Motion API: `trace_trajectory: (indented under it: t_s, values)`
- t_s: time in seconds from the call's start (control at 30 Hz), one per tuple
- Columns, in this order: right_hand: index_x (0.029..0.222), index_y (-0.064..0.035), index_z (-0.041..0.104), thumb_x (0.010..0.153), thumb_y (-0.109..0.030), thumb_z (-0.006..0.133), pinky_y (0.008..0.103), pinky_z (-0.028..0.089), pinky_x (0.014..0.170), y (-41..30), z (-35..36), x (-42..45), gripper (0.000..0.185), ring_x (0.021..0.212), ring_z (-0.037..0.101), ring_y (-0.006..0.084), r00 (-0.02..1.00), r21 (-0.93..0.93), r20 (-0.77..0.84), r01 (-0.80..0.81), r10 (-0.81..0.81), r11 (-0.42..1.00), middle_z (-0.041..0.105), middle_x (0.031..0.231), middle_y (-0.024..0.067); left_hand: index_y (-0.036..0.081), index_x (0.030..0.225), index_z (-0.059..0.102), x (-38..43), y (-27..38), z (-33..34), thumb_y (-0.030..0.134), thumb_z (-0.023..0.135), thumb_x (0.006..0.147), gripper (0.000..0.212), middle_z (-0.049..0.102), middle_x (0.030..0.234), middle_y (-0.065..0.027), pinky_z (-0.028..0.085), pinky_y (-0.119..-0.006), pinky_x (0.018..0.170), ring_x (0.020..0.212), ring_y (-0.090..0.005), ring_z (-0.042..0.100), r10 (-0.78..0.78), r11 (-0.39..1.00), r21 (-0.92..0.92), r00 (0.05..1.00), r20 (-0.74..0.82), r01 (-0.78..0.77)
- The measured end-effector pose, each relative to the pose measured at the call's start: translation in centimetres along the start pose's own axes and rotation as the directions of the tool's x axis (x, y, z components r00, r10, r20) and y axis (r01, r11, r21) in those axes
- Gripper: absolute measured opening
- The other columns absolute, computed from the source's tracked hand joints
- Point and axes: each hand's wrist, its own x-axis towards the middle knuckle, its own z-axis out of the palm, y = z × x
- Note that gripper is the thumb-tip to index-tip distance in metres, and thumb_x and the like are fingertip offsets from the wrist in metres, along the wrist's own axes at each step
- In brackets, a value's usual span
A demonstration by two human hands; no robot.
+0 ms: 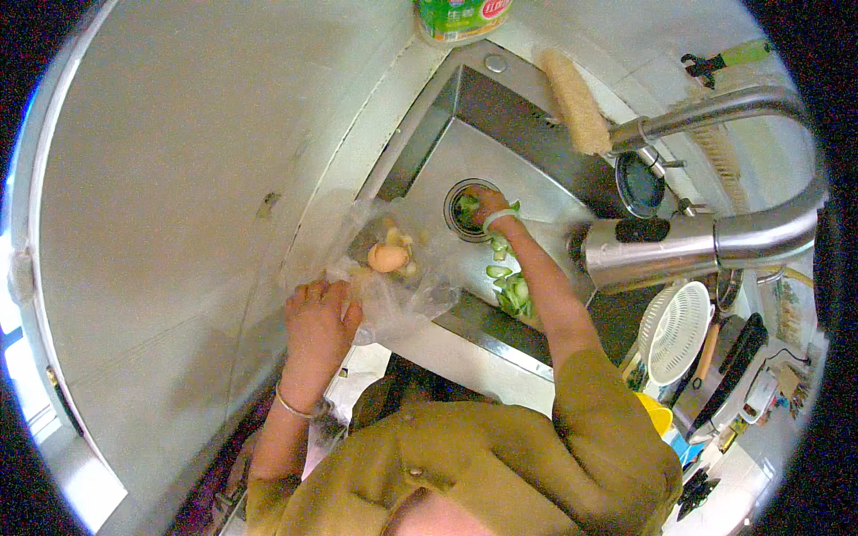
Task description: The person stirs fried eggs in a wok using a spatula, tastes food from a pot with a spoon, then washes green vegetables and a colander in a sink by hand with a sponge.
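A clear plastic bag (429, 295) hangs at the left side of the stainless-steel sink (436, 157), with eggshell (387, 257) and other scraps inside. My left hand (320, 315) grips the near edge of this bag. Down at the round sink drain (456, 231), my right hand (488, 204) has its fingers curled on green leafy vegetable scraps (467, 209). More green and pale vegetable pieces (513, 291) lie on the sink floor beside my right forearm. The fingertips of my right hand are partly hidden.
A large metal faucet (650, 251) reaches over the sink from the right. A loofah (576, 100) lies on the back rim, near a green-labelled bottle (462, 20). White plastic colanders (677, 331) stand to the right. A wall (181, 134) borders the left side.
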Motion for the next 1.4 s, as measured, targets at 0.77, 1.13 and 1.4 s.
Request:
trace_trajectory:
  t_s: [0.77, 1.13, 1.4]
  values:
    - [0.105, -0.0105, 0.044, 0.063, -0.002, 0.05, 0.0357, 0.036, 0.081, -24.7, -14.0, -10.6, 0.043, 0.093, 0.043, 0.0302, 0.754, 0.235, -0.349, 0.645, -0.556, 0.727, 0.045, 0.099, 0.0156, 0.004, 0.077, 0.058, -1.4, -1.3, -1.9, 0.022, 0.057, 0.06, 0.025, 0.052, 0.085, -0.0145, 0.037, -0.038, 0.075, 0.086, -0.0289, 0.046, -0.084, 0.994, 0.094, 0.957, 0.278, 0.06]
    - [0.11, -0.0131, 0.038, 0.071, -0.03, 0.051, 0.0382, 0.035, 0.078, -0.3, 0.4, -7.9, 0.044, 0.086, 0.048, 0.0331, 0.954, 0.224, -0.145, -0.227, 0.263, 0.948, 0.049, 0.097, 0.0157, 0.003, 0.082, 0.054, -1.1, -0.5, -1.9, 0.014, 0.058, 0.06, 0.025, 0.052, 0.082, -0.0148, 0.038, -0.038, 0.072, 0.082, -0.0296, 0.047, 0.01, 1.0, -0.029, 0.998, 0.07, -0.008]
    - [0.096, -0.0218, 0.051, 0.063, -0.035, 0.053, 0.0436, 0.036, 0.075, -1.7, 0.0, -14.9, 0.035, 0.096, 0.04, 0.0292, 0.961, -0.296, 0.248, -0.042, 0.119, 0.954, 0.045, 0.101, 0.0121, 0.001, 0.082, 0.054, -0.7, -0.6, -1.4, 0.011, 0.055, 0.063, 0.022, 0.052, 0.082, -0.016, 0.038, -0.037, 0.07, 0.08, -0.0301, 0.047, 0.051, 0.998, -0.041, 0.996, 0.077, -0.048]
